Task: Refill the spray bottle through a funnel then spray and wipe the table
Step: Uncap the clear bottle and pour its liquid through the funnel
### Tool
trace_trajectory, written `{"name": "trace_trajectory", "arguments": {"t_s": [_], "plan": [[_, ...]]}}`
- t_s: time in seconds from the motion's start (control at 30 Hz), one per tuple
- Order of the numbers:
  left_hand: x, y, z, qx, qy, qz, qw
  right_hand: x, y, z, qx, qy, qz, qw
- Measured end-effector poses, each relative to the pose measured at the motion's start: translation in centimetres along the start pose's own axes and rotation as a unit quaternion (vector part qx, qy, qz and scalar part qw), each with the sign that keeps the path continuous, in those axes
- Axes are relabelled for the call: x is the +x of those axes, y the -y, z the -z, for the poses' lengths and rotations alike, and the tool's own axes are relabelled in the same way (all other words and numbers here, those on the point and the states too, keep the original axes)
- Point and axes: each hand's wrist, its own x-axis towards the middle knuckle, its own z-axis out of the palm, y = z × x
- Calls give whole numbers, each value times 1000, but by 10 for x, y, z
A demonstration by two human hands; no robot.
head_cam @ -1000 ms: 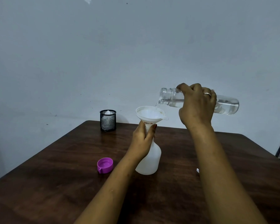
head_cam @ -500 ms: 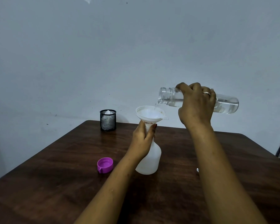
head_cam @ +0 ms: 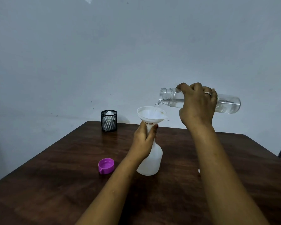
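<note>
**Water runs from the clear bottle into the funnel**

On my feed from the head camera, I see the translucent white plastic spray bottle [head_cam: 152,161] standing upright near the middle of the dark, glossy wood-grain table [head_cam: 55,184]. A white plastic cone-shaped funnel [head_cam: 150,113] sits in its narrow neck, with a small tab jutting from the rim on the right. The left hand [head_cam: 144,137] wraps the neck just under the funnel's cone, thumb on one side and fingers curled round the other, holding stem and neck together.

The right hand [head_cam: 196,108] grips a clear, smooth cylindrical bottle [head_cam: 229,105] from above, fingers curled over its barrel and a ring [head_cam: 208,93] on one finger. That bottle lies almost level, its threaded open mouth dipped slightly over the funnel's right side. A thin stream of water [head_cam: 156,106] falls from the lip into the cone, and more water lies along the lower side of the barrel.

To the left of the spray bottle, apart from it, a round purple plastic cap [head_cam: 106,165] rests open side up. At the far table edge stands a black wire-mesh cup [head_cam: 109,120] with something white inside; I cannot make out what.
</note>
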Motion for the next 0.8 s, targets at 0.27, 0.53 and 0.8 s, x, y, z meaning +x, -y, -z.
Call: {"name": "trace_trajectory", "arguments": {"t_s": [0.27, 0.53, 0.8], "plan": [[-1, -1, 1, -5, 3, -7, 1000, 0, 0, -1, 0, -1, 1, 1000], [0, 0, 0, -21, 3, -16, 1000, 1, -1, -3, -5, -3, 5, 1000], [-1, -1, 0, -16, 1, -17, 1000, 1, -1, -2, -5, 1, 12, 1000]]}}
